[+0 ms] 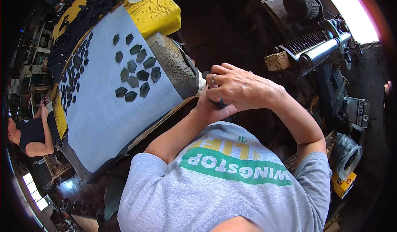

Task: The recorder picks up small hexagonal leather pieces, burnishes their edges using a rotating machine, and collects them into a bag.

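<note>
Head: fingers (pixel 219 80) curled rnd blk pc (pixel 221 104).

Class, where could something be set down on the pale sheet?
The smooth pale-grey sheet is bare below the large dark-green pentagons and between them and the small black pieces; its left edge is most crowded.
</note>
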